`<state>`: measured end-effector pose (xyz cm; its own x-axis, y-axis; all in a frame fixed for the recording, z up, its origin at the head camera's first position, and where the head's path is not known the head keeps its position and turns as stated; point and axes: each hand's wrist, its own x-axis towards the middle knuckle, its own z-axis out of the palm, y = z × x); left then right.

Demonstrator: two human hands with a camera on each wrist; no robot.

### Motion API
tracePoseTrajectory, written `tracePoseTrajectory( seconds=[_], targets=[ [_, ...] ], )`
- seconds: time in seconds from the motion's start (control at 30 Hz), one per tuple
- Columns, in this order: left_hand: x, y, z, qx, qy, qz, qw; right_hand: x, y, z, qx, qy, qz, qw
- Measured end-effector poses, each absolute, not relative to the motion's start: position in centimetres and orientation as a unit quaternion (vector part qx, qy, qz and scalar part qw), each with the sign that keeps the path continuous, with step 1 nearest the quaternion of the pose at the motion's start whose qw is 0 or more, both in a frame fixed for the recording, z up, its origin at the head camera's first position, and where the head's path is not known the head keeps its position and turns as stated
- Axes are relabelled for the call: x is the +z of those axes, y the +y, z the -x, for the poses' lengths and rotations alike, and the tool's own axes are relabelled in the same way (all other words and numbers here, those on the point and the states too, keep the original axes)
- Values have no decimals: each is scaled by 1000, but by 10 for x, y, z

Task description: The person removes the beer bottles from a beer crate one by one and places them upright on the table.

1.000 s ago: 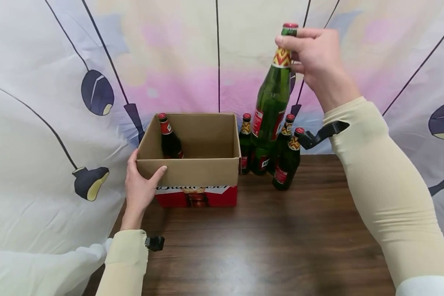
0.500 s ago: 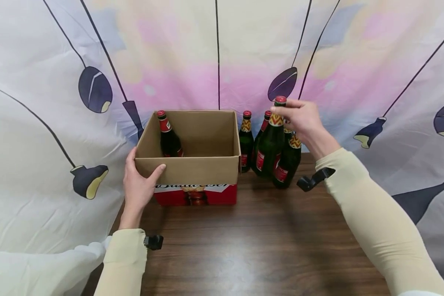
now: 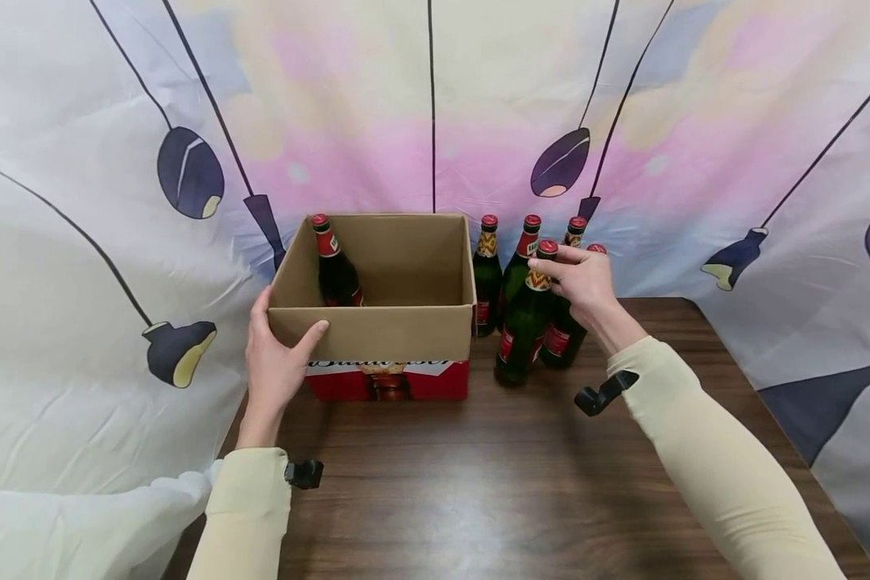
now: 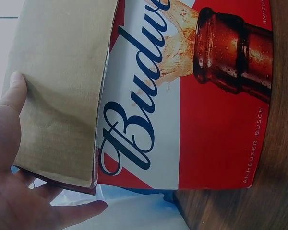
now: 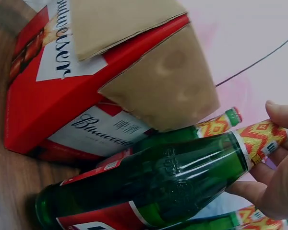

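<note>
My left hand [image 3: 275,370] grips the near left corner of an open cardboard beer box [image 3: 377,334], thumb on the front flap and fingers around the side. Inside, at the left, one red-necked beer bottle [image 3: 337,278] leans a little. To the right of the box my right hand [image 3: 583,286] pinches the neck of a green beer bottle [image 3: 524,330] just under its red cap. That bottle [image 5: 182,177] has a yellow and red patterned neck label, and its base is at the tabletop in the right wrist view. The left wrist view shows the thumb against the brown flap [image 4: 62,105].
Several more green bottles stand close behind and beside the held one, including a patterned-neck bottle [image 3: 486,282] next to the box and a red-necked bottle [image 3: 528,242]. The dark wooden table [image 3: 442,483] extends in front. A printed cloth [image 3: 362,105] hangs behind.
The right hand has lowered the held bottle from high above the others down to the table, in front of the group. The left hand has stayed on the box.
</note>
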<state>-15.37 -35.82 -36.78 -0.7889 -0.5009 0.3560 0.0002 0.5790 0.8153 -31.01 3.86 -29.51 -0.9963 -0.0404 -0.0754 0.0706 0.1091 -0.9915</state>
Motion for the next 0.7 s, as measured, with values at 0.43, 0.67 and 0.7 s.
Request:
tracePoseTrajectory(
  seconds=[0.43, 0.67, 0.7],
  targets=[
    [-369, -358, 154, -437, -838, -154, 288, -319, 35, 319, -662, 750, -17, -1],
    [-370, -357, 155, -435, -837, -150, 295, -328, 35, 325, -653, 757, -23, -19],
    [-370, -358, 155, -434, -838, -150, 295, -329, 34, 326, -652, 758, -24, -21]
  ],
)
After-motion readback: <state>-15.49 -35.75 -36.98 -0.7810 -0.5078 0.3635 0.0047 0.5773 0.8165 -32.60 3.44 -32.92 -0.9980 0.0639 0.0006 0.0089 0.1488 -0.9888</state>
